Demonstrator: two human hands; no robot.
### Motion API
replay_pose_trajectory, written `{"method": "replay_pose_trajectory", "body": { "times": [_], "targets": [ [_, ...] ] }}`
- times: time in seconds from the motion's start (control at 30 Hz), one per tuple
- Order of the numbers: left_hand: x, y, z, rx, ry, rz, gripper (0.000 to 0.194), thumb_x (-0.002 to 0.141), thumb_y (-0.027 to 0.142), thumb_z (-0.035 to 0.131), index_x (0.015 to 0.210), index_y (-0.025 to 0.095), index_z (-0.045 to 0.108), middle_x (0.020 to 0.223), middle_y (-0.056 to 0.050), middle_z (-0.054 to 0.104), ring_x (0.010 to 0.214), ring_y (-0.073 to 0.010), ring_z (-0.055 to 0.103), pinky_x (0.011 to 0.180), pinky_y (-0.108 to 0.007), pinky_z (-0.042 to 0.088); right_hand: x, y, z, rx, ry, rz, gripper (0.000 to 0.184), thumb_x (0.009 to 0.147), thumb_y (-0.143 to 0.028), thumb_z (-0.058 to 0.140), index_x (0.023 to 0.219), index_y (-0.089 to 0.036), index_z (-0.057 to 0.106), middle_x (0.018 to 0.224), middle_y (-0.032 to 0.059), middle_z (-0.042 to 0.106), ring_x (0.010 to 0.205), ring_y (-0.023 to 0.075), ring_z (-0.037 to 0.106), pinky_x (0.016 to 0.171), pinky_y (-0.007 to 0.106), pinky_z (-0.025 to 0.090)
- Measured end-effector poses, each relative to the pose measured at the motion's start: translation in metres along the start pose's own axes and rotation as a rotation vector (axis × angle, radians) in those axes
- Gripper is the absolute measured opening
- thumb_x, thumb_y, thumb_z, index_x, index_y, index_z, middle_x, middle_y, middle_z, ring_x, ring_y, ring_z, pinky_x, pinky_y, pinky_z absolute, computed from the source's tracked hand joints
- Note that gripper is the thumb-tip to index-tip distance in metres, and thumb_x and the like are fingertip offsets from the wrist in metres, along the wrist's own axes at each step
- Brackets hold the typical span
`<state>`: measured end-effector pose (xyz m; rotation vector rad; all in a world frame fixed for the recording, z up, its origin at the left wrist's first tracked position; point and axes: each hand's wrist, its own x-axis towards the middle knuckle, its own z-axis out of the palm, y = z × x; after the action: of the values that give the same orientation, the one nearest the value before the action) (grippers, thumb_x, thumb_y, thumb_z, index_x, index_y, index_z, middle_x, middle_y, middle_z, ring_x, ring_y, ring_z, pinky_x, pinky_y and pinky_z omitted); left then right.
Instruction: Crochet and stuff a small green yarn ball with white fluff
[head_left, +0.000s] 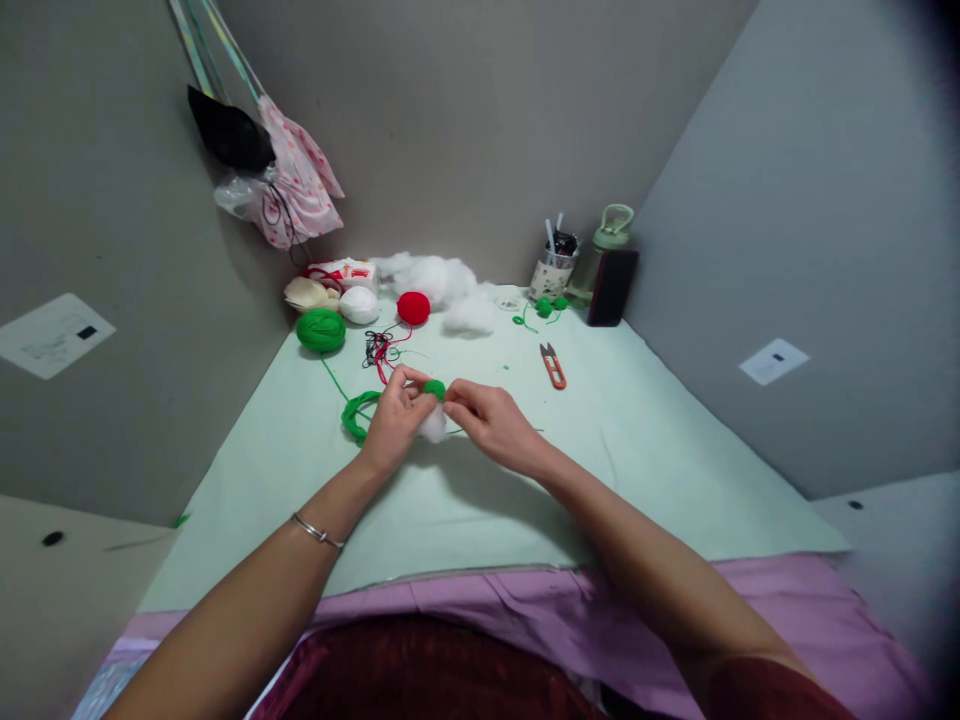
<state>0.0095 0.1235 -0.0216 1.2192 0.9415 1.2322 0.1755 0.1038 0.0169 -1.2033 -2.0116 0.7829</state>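
My left hand (395,415) and my right hand (487,418) meet over the middle of the pale green table cover (637,440). Both pinch a small green crocheted piece (434,388), the fingers of each closed on it. A tuft of white stuffing (433,425) hangs just under the piece, between the two hands. Green yarn (354,413) lies looped beside my left hand and runs back to a green yarn ball (321,330).
At the back lie a white yarn ball (359,305), a red yarn ball (413,308), a heap of white stuffing (442,285), a pen cup (553,270), a water bottle (600,258) and a dark phone (611,288). Orange snips (553,365) lie to the right. Bags (289,190) hang on the left wall.
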Motion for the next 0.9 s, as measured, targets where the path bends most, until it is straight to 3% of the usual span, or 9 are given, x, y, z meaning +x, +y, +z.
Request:
{"method": "replay_pose_trajectory", "body": {
  "times": [0.17, 0.27, 0.43, 0.53, 0.67, 0.8, 0.9],
  "targets": [
    [0.003, -0.01, -0.002, 0.04, 0.062, -0.024, 0.019, 0.075, 0.024, 0.066, 0.083, 0.023, 0.05, 0.052, 0.01, 0.048, 0.043, -0.009, 0.041, 0.044, -0.021, 0.028, -0.001, 0.001, 0.006, -0.1, -0.049, -0.076, 0.009, 0.09, -0.017, 0.051, 0.084, -0.021, 0.056, 0.061, -0.0066, 0.045, 0.055, 0.0108, 0.036, 0.061, 0.024, 0.028],
    [0.002, -0.01, -0.002, 0.018, 0.04, -0.065, 0.014, 0.076, 0.024, 0.061, 0.083, 0.023, 0.049, 0.054, 0.009, 0.05, 0.043, -0.01, 0.043, 0.044, -0.022, 0.029, 0.002, 0.005, 0.005, -0.15, -0.016, -0.061, 0.002, 0.088, -0.02, 0.057, 0.086, -0.021, 0.059, 0.06, -0.007, 0.046, 0.055, 0.0105, 0.034, 0.061, 0.024, 0.027],
    [-0.004, 0.001, 0.002, -0.047, -0.035, -0.073, 0.022, 0.082, 0.032, 0.063, 0.097, 0.024, 0.049, 0.074, 0.005, 0.064, 0.059, -0.0138, 0.061, 0.054, -0.024, 0.043, 0.008, 0.012, 0.003, -0.038, 0.068, 0.094, 0.021, 0.086, -0.032, 0.063, 0.069, -0.019, 0.061, 0.058, -0.0052, 0.052, 0.056, 0.0104, 0.038, 0.06, 0.024, 0.028],
    [-0.007, 0.004, 0.002, -0.056, -0.08, -0.058, 0.031, 0.084, 0.038, 0.068, 0.107, 0.023, 0.053, 0.087, 0.002, 0.066, 0.067, -0.0132, 0.063, 0.061, -0.024, 0.046, 0.01, 0.016, 0.001, 0.033, 0.084, 0.136, 0.028, 0.086, -0.034, 0.06, 0.063, -0.019, 0.057, 0.055, -0.0048, 0.05, 0.057, 0.0108, 0.039, 0.058, 0.025, 0.027],
    [-0.005, 0.001, 0.001, -0.044, -0.107, -0.045, 0.036, 0.081, 0.041, 0.074, 0.103, 0.021, 0.054, 0.081, 0.001, 0.064, 0.065, -0.0131, 0.062, 0.061, -0.024, 0.046, 0.009, 0.015, -0.005, 0.088, 0.05, 0.1, 0.033, 0.092, -0.04, 0.054, 0.067, -0.018, 0.055, 0.059, -0.0046, 0.047, 0.059, 0.011, 0.039, 0.058, 0.025, 0.029],
    [0.0, -0.002, 0.0, -0.016, -0.044, -0.012, 0.032, 0.076, 0.036, 0.075, 0.094, 0.02, 0.054, 0.081, 0.001, 0.065, 0.064, -0.0129, 0.06, 0.059, -0.024, 0.044, 0.005, 0.006, -0.003, 0.157, -0.078, 0.036, 0.027, 0.093, -0.034, 0.05, 0.073, -0.018, 0.058, 0.064, -0.0035, 0.048, 0.062, 0.0119, 0.04, 0.061, 0.025, 0.031],
    [0.002, -0.004, -0.001, 0.007, 0.034, 0.012, 0.029, 0.071, 0.026, 0.076, 0.088, 0.02, 0.054, 0.079, 0.003, 0.063, 0.064, -0.0106, 0.056, 0.058, -0.022, 0.04, 0.002, 0.001, 0.005, 0.119, -0.08, 0.004, 0.022, 0.093, -0.027, 0.05, 0.073, -0.019, 0.054, 0.065, -0.0038, 0.048, 0.062, 0.012, 0.04, 0.061, 0.025, 0.03]
  ]
}}
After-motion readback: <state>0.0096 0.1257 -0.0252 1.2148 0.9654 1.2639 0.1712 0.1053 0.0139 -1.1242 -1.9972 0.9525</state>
